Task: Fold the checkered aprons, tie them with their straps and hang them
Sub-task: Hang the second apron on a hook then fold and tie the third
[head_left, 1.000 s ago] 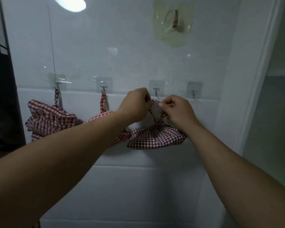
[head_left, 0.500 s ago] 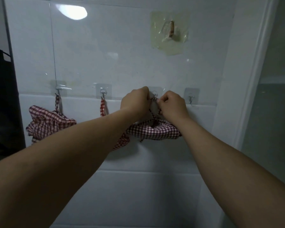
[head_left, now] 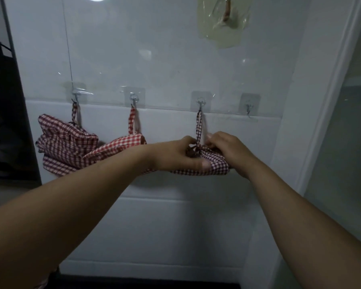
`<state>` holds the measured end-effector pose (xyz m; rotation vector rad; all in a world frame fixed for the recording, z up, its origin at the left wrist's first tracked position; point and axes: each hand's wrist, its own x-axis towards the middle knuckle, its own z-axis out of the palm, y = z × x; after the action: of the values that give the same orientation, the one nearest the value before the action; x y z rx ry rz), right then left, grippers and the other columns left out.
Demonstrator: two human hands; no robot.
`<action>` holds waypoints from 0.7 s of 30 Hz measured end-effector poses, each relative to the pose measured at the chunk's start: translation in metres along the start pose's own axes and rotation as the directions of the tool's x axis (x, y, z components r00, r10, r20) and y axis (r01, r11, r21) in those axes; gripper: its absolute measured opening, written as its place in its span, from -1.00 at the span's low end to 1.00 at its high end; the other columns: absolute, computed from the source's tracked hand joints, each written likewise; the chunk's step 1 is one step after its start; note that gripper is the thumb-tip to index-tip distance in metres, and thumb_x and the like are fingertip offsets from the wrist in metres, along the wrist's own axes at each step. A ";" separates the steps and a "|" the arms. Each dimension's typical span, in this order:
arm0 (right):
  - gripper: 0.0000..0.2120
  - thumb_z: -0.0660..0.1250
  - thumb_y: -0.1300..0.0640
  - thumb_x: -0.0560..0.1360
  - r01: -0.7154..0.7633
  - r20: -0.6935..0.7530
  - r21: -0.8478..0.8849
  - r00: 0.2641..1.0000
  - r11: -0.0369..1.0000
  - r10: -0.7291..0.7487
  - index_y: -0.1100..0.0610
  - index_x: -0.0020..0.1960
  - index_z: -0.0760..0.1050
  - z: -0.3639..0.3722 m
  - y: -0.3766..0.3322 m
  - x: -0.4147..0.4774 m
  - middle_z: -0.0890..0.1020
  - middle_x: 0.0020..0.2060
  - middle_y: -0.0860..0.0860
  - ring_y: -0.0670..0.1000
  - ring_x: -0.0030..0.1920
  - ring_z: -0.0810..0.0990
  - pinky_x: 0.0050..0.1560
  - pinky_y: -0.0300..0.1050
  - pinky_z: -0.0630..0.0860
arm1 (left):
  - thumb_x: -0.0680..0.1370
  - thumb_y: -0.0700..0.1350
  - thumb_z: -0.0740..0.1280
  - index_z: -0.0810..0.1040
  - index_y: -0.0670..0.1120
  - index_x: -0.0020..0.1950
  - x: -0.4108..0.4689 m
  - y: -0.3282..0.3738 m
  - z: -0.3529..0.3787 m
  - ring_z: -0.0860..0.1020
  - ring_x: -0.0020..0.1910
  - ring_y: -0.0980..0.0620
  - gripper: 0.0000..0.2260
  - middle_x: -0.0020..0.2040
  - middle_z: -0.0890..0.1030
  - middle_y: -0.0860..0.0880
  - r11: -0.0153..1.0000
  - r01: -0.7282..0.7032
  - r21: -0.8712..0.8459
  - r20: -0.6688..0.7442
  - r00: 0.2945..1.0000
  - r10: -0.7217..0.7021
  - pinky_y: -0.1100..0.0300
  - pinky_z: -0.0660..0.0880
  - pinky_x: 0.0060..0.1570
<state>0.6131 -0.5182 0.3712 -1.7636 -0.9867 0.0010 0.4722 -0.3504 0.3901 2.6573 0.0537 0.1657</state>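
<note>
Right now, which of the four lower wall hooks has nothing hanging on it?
The rightmost hook. It is bare, while the three hooks to its left each carry a checkered apron strap.

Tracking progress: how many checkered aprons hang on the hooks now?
3: left apron on the far-left hook, middle apron on the second hook, right apron on the third hook, held by left hand and right hand.
</note>
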 end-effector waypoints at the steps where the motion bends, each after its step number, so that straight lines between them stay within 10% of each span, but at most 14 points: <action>1: -0.67 0.32 -0.12 0.64 -0.021 0.049 0.054 0.999 0.998 0.018 0.13 0.02 0.67 -0.002 0.004 -0.004 0.75 -0.06 0.02 0.02 0.02 0.71 0.18 0.10 0.56 | 0.42 0.40 0.48 0.08 0.03 0.67 -0.003 -0.001 0.001 0.45 0.43 0.03 0.00 0.54 0.41 0.04 0.998 -0.009 0.056 0.066 0.998 0.006 0.08 0.34 0.48; 5: -0.49 0.25 -0.27 0.60 -0.136 0.168 0.231 0.981 0.963 0.099 0.15 0.15 0.68 -0.004 0.016 -0.008 0.75 0.07 0.11 0.10 0.11 0.70 0.29 0.11 0.52 | 0.48 0.14 0.54 0.26 -0.02 0.59 -0.003 -0.006 0.008 0.53 0.29 -0.04 -0.22 0.43 0.53 -0.04 0.973 0.004 0.232 -0.055 0.998 0.009 0.04 0.49 0.32; 10: -0.38 0.29 -0.36 0.45 -0.219 0.268 0.419 0.957 0.881 0.110 0.03 0.33 0.56 -0.007 0.030 -0.011 0.69 0.26 -0.01 0.03 0.28 0.64 0.34 0.05 0.53 | 0.56 0.18 0.45 0.53 -0.09 0.22 0.005 -0.015 0.004 0.60 0.08 -0.04 -0.59 0.12 0.63 -0.06 0.995 0.087 -0.051 -0.307 0.947 -0.099 0.00 0.62 0.06; 13: -0.43 0.51 -0.26 0.41 -0.172 0.090 0.300 0.984 0.938 0.152 0.09 0.25 0.64 0.001 0.034 -0.006 0.75 0.12 0.01 0.10 0.19 0.70 0.30 0.11 0.58 | 0.56 0.18 0.46 0.46 -0.04 0.21 0.013 -0.015 0.016 0.58 0.06 -0.02 -0.60 0.14 0.60 -0.04 0.992 0.124 -0.032 -0.421 0.898 -0.126 0.02 0.61 0.00; 17: -0.61 0.36 -0.27 0.56 -0.049 -0.219 -0.228 0.976 0.972 -0.003 0.04 0.10 0.67 0.018 0.026 0.001 0.74 -0.01 -0.02 0.04 0.00 0.69 0.00 -0.09 0.57 | 0.61 0.08 0.39 0.41 0.00 0.33 0.020 -0.015 0.034 0.50 0.19 -0.11 -0.64 0.23 0.51 -0.07 0.970 0.106 0.220 -0.630 0.774 0.059 -0.08 0.52 0.15; 21: -0.51 0.31 -0.41 0.50 -0.113 -0.277 -0.384 0.961 0.916 0.002 0.02 0.05 0.55 0.026 0.027 -0.003 0.71 -0.02 0.01 0.12 -0.01 0.67 0.01 0.04 0.60 | 0.64 0.05 0.34 0.40 -0.01 0.35 0.022 -0.024 0.043 0.45 0.21 -0.13 -0.67 0.23 0.46 -0.08 0.948 0.106 0.302 -0.650 0.750 0.123 -0.11 0.45 0.24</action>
<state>0.6159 -0.5020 0.3373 -2.0942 -0.7673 -0.4223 0.4994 -0.3469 0.3437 2.7649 0.3250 1.2041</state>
